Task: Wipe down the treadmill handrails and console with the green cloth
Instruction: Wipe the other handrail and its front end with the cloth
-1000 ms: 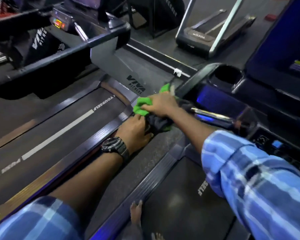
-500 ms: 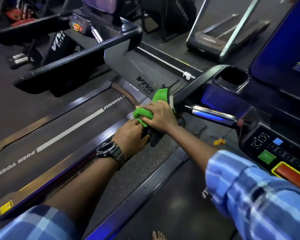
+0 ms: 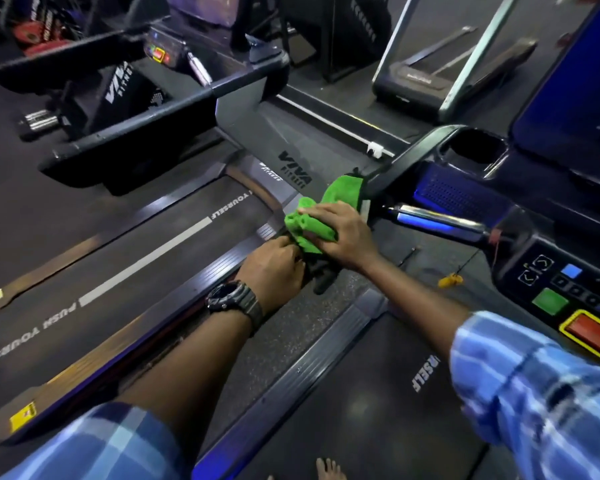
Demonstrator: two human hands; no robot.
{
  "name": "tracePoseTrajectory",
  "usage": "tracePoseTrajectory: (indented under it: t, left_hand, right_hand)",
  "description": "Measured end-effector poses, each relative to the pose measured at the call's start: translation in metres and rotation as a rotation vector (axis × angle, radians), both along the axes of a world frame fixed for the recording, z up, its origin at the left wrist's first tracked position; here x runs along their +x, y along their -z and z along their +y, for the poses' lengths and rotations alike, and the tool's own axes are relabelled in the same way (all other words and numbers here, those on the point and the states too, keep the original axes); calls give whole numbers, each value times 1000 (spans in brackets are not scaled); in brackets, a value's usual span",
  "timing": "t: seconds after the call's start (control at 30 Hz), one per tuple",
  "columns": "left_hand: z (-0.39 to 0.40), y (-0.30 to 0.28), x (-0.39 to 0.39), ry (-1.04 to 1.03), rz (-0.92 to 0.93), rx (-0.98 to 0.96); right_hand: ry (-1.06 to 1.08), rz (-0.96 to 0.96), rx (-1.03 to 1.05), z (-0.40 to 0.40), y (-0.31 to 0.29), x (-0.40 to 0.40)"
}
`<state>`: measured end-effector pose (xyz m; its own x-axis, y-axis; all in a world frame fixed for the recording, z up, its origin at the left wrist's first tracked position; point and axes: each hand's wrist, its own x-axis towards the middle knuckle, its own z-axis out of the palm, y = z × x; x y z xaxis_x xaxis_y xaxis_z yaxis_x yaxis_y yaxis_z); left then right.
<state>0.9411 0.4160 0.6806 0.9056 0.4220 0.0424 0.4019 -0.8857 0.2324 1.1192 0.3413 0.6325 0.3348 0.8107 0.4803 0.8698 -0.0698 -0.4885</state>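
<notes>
Cloth [image 3: 311, 221] sits bunched at centre frame on the handrail [image 3: 404, 156] end. The right hand [image 3: 343, 233] curls its fingers over it; the left hand [image 3: 274, 266] curls its fingers beneath, hold unclear. Better to wrap it round the rail, pressing firmly.

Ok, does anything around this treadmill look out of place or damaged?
A yellow clip on a thin cord sits loose below the console, clipped to nothing visible; whether it dangles or lies on the floor is unclear. Nothing looks spilled or broken.

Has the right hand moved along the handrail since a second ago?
No. The right hand stays on the green cloth, just left of the tip of the chrome bar.
</notes>
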Motion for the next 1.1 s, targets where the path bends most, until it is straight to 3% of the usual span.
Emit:
tracePoseTrajectory:
  t: [0.17,0.23,0.3,0.37,0.4,0.47,0.53,0.67,0.8,0.87,0.93,1.0,1.1]
  left_hand:
    - [-3,-4,5,-19,6,36]
    - [-7,-4,8,-14,-32,56]
    - [-8,-4,5,9,-69,55]
    - [-6,-3,0,26,-62,60]
    - [-6,-2,0,28,-52,74]
    - [-8,-4,3,34,-36,118]
    - [-11,-8,4,52,-53,166]
    - [-4,-3,9,-28,-24,91]
    - [-8,-2,7,-19,-32,87]
    - [-8,-1,6,-41,-62,57]
    - [-8,-1,5,-75,-77,20]
    - [-6,1,4,-68,-64,18]
    - [-4,5,3,-51,-32,52]
  right_hand:
    - [348,37,-158,26,-9,33]
    - [311,-4,-207,35,-13,15]
    - [234,2,-65,22,-1,-14]
    - [384,89,97,5,22,-39]
    - [530,188,138,2,32,-50]
    - [794,559,256,15,37,-67]
    - [907,924,452,41,21,-67]
    - [1071,1217,676,57,9,-51]
    - [1123,1509,620,55,24,-58]
    - [1049,1473,609,57,35,-87]
    - [842,1382,661,49,43,-113]
    - [720,1376,696,43,50,-97]
    - [660,1579,648,39,46,-38]
